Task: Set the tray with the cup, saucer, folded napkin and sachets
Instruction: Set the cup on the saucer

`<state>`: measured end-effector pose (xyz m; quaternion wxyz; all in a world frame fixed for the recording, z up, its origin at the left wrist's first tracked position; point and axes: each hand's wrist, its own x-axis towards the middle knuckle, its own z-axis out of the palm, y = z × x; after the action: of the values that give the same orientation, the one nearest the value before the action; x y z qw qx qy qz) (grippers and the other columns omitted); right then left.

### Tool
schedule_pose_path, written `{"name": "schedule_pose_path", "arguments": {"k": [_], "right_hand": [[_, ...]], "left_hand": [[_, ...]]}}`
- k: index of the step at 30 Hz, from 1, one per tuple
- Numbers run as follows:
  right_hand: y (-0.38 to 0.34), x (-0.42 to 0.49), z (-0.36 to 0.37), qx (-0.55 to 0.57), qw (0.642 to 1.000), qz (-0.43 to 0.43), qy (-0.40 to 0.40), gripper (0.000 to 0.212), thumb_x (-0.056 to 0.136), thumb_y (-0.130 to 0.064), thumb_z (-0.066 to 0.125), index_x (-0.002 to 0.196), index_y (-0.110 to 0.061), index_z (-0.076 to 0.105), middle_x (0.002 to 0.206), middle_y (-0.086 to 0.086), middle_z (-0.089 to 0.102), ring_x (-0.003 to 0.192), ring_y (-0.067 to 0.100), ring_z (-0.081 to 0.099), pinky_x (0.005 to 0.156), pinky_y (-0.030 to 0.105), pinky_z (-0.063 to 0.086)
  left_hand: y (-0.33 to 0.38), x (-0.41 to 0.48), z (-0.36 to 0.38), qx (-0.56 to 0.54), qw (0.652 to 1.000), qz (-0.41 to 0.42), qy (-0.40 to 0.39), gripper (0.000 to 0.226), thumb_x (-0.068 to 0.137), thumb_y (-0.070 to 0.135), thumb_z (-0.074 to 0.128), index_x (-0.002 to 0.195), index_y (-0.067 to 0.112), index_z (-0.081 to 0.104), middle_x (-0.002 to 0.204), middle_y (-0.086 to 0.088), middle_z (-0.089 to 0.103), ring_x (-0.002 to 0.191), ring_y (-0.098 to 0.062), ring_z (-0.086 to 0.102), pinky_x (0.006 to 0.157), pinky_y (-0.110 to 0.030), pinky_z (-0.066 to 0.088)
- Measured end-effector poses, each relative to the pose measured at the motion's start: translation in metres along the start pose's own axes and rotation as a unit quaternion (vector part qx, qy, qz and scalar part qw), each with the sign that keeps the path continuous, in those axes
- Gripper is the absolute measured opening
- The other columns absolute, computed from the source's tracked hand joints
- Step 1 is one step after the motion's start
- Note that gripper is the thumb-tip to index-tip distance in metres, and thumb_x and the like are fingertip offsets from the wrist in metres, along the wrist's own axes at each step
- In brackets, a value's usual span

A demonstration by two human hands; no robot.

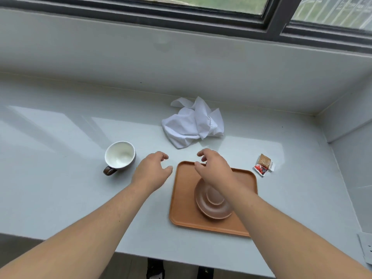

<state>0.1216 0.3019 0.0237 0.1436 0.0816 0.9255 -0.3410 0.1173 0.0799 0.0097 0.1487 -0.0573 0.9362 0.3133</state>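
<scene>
An orange tray [185, 214] lies on the white counter with a brown saucer [213, 206] on it. A crumpled white napkin [193, 123] lies behind the tray. The cup [120, 155], white inside with a dark brown handle, stands upright to the left. Two sachets [264, 165], one brown and one red, lie right of the tray. My left hand [151, 172] hovers left of the tray with loosely curled fingers, holding nothing. My right hand [211, 168] hangs over the tray's far edge, fingers loosely curled and empty, its forearm hiding part of the saucer.
The counter [60, 178] ends at a front edge close to me and meets a wall at the right. A window sill and dark window frame [201, 23] run behind it. A white sheet [365, 246] lies at the far right edge.
</scene>
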Motion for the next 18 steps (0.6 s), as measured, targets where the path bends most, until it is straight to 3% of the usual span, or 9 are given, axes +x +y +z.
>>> {"name": "schedule_pose_path", "arguments": {"k": [2,5,10,18], "right_hand": [[-0.029,0.009,0.016,-0.007,0.999,-0.04,-0.014,0.044,0.09,-0.041,0.062,0.132,-0.03,0.058,0.128,-0.006,0.061,0.101,0.011,0.06,0.085,0.033,0.05],[-0.068,0.022,0.04,-0.007,0.996,-0.074,-0.042,0.052,0.09,-0.044,0.064,0.14,-0.03,0.054,0.135,-0.005,0.059,0.113,0.013,0.059,0.09,0.034,0.049],[-0.118,0.045,0.078,-0.008,0.992,-0.096,-0.083,0.052,0.093,-0.043,0.062,0.143,-0.03,0.051,0.14,-0.004,0.057,0.116,0.014,0.06,0.094,0.037,0.052],[-0.165,0.079,0.13,-0.018,0.989,-0.076,-0.123,0.053,0.094,-0.041,0.059,0.145,-0.03,0.049,0.139,-0.003,0.058,0.108,0.016,0.06,0.08,0.031,0.046]], "left_hand": [[-0.013,0.004,-0.02,0.009,0.999,0.012,0.03,0.043,0.087,0.041,0.068,0.129,0.03,0.061,0.133,0.008,0.06,0.118,-0.016,0.058,0.088,-0.035,0.049],[-0.038,0.007,-0.048,0.027,0.998,-0.001,0.062,0.042,0.088,0.04,0.068,0.129,0.031,0.06,0.136,0.01,0.056,0.124,-0.016,0.052,0.075,-0.032,0.044],[-0.089,0.013,-0.087,0.027,0.993,-0.057,0.101,0.041,0.087,0.034,0.068,0.127,0.027,0.061,0.137,0.006,0.057,0.128,-0.021,0.049,0.089,-0.037,0.047],[-0.154,0.019,-0.113,0.0,0.993,-0.114,0.029,0.066,0.077,0.053,0.076,0.135,0.032,0.052,0.132,0.009,0.056,0.114,-0.015,0.057,0.08,-0.035,0.05]]}}
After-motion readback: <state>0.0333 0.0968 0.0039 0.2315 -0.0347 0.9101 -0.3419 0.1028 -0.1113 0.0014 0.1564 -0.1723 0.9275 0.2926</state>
